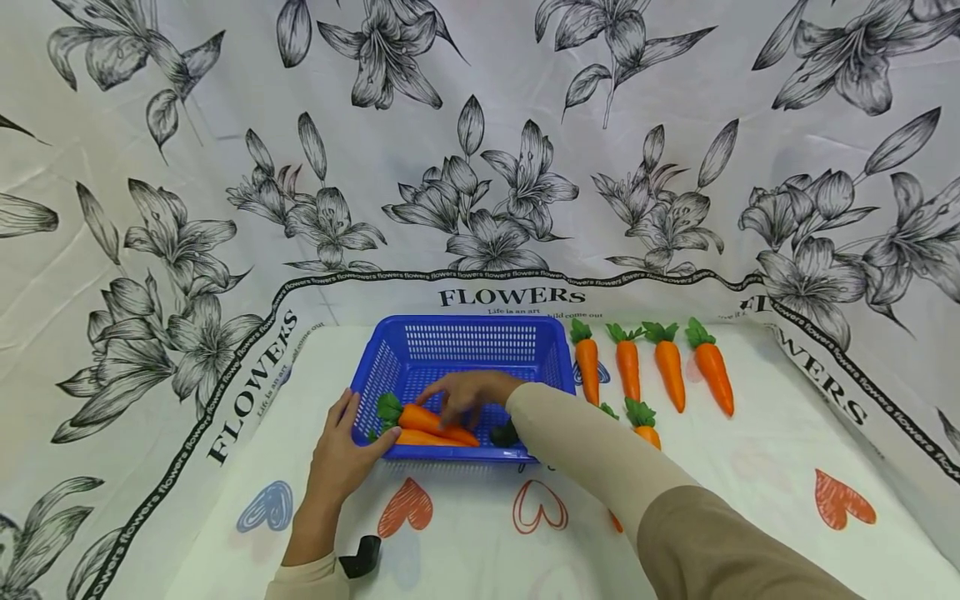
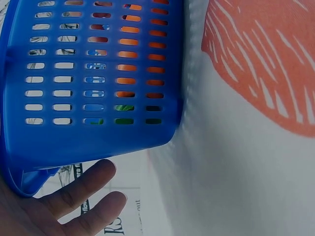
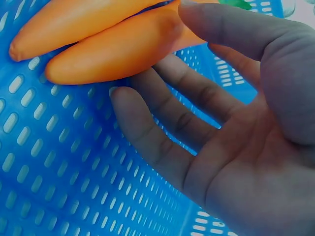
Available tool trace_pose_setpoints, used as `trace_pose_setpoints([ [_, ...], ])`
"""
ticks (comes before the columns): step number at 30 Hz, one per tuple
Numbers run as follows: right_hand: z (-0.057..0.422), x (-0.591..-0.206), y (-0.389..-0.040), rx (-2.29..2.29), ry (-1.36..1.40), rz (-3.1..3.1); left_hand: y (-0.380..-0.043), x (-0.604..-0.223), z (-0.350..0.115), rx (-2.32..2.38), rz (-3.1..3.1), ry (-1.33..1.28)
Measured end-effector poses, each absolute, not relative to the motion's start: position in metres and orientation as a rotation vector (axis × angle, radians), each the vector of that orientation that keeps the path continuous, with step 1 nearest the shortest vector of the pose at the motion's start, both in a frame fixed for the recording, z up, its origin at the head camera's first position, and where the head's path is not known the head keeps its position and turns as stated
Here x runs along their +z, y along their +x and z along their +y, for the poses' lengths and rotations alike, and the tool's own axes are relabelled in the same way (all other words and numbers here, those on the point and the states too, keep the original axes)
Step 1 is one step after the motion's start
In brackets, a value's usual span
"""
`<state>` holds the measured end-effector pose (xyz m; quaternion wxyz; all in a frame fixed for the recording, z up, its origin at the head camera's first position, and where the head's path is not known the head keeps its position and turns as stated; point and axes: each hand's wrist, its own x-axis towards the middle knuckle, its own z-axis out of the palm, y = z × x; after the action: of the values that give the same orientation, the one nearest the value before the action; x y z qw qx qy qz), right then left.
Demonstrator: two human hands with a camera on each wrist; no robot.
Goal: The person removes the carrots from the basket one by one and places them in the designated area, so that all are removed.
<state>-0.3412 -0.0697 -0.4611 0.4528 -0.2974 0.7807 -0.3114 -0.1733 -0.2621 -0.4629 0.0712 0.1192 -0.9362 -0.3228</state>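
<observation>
A blue plastic basket [image 1: 471,452] with slotted walls stands on the table, and two orange carrots with green tops lie in its front left part. My left hand [image 1: 341,454] grips the basket's front left corner, thumb over the rim; in the left wrist view two of its fingers [image 2: 93,184] stretch along the outside. My right hand [image 1: 472,393] reaches into the basket and holds the upper carrot [image 1: 423,418]. In the right wrist view its thumb lies on top of that carrot [image 3: 118,51], with fingers underneath. Beside it rests the other carrot [image 3: 74,24].
Right of the basket several carrots [image 1: 670,375] lie in a row, leaves toward the back. Closer to me another carrot [image 1: 645,429] is partly hidden by my right sleeve [image 1: 600,450]. A white cloth [image 1: 465,533] with printed hearts covers the table; a flower-printed curtain [image 1: 517,242] rises behind.
</observation>
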Motion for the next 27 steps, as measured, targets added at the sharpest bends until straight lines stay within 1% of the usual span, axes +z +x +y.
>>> trace_pose_setpoints([
  [12, -0.071, -0.453, -0.333, -0.685, -0.810, 2.056, -0.172, -0.460, -0.260, -0.984, -2.816, 0.353],
  [27, -0.072, -0.443, -0.343, -0.760, -0.785, 2.070, -0.172, -0.464, -0.261, -0.983, -2.795, 0.358],
])
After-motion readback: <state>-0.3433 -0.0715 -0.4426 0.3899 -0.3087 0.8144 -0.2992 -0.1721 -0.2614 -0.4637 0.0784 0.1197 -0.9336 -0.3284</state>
